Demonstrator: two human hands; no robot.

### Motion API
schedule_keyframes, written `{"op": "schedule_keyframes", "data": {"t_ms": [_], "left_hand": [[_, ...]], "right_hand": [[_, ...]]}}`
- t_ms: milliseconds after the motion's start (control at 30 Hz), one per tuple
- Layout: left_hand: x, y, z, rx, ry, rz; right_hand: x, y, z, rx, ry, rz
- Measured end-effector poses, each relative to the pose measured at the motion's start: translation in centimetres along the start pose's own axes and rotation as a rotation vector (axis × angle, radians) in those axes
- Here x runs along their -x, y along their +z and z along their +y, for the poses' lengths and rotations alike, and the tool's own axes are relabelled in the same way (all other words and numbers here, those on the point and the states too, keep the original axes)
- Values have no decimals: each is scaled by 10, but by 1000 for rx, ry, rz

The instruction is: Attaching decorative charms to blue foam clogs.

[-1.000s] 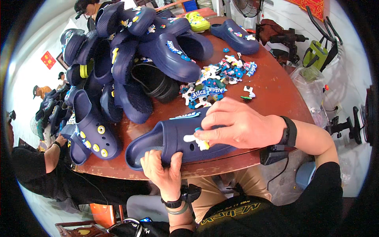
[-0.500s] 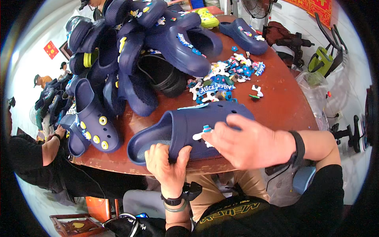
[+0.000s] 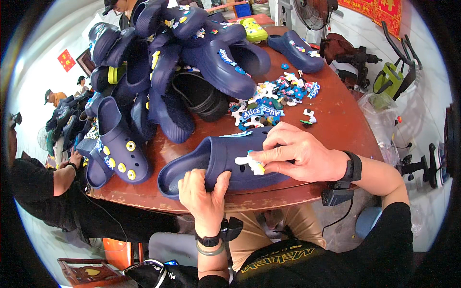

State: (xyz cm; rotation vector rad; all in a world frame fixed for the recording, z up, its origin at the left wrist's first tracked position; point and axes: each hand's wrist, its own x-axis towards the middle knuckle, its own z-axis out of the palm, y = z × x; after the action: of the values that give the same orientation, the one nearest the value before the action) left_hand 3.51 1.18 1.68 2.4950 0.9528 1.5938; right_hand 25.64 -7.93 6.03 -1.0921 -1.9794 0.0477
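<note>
A navy foam clog (image 3: 220,156) lies on its side at the table's near edge, its heel to the left. My left hand (image 3: 204,199) grips its near side by the opening, with the thumb on the outside. Fingers of my right hand (image 3: 305,156) pinch a small white shoe charm (image 3: 249,164) with blue and yellow parts, against the clog's upper. Whether the charm's peg sits in a hole is hidden. A flat light-blue charm (image 3: 236,135) shows along the clog's far side. Beyond it lies a pile of mixed shoe charms (image 3: 266,103).
Navy clogs (image 3: 165,72) are heaped at the back left, a black clog (image 3: 201,96) among them. A clog with round yellow charms (image 3: 122,146) stands left. Two loose charms (image 3: 309,115) lie right of the pile. Another person's arm (image 3: 67,175) is at far left.
My right hand has turned and drawn slightly back, so the charm and the pinching fingers show more clearly. My left hand keeps its grip on the clog. The whole view has shifted slightly.
</note>
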Motion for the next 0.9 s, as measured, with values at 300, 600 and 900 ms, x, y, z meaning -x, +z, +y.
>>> {"op": "schedule_keyframes", "data": {"t_ms": [300, 600, 900], "left_hand": [[-16, -2, 2, 15, -68, -54], [-14, 0, 2, -8, -27, -13], [-13, 0, -6, 119, 45, 3]], "right_hand": [[-4, -1, 0, -153, 265, 78], [-6, -2, -15, 465, -167, -49], [-7, 22, -64, 1469, -433, -442]]}}
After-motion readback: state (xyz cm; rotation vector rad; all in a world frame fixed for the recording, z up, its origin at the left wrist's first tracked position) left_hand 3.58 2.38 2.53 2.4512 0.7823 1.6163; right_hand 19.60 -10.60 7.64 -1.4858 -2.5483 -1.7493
